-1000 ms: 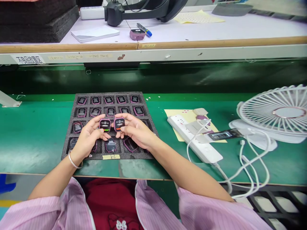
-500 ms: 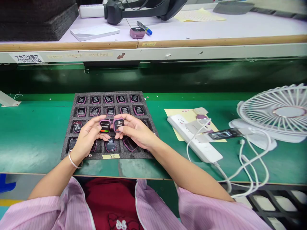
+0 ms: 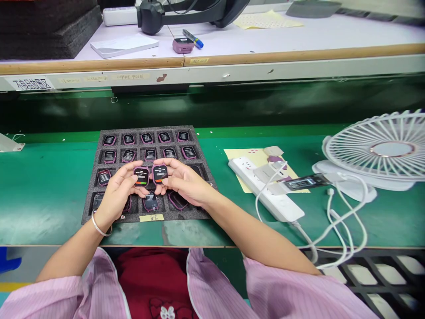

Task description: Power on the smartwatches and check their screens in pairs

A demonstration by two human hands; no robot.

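Above the near half of the foam tray (image 3: 181, 215), two strapless purple watches are held side by side, lit screens facing up. The left watch (image 3: 141, 175) is in the grasp of the left hand (image 3: 116, 190), fingers closed around its case, thumb at the screen's edge; the right watch (image 3: 160, 173) is grasped by the right hand (image 3: 189, 181), its thumb over the bottom of the screen. To handle them well, grip the cases by their rims, press only with a light thumb, and stay low over the tray so that a slip would land on foam. Around the hands, other watches (image 3: 146, 138) sit singly in the tray's pockets, the far rows showing text too small to read.

The tray lies flat on a green worktop (image 3: 46, 190). Right of the tray, a white power strip (image 3: 282, 208) rests partly on yellow paper (image 3: 230, 153), with white cables (image 3: 347, 228) and a fan (image 3: 392, 149) farther right. Beyond the tray, a pale shelf (image 3: 299, 37) carries a notepad (image 3: 124, 45), a pen (image 3: 193, 39) and one more purple watch (image 3: 182, 46).
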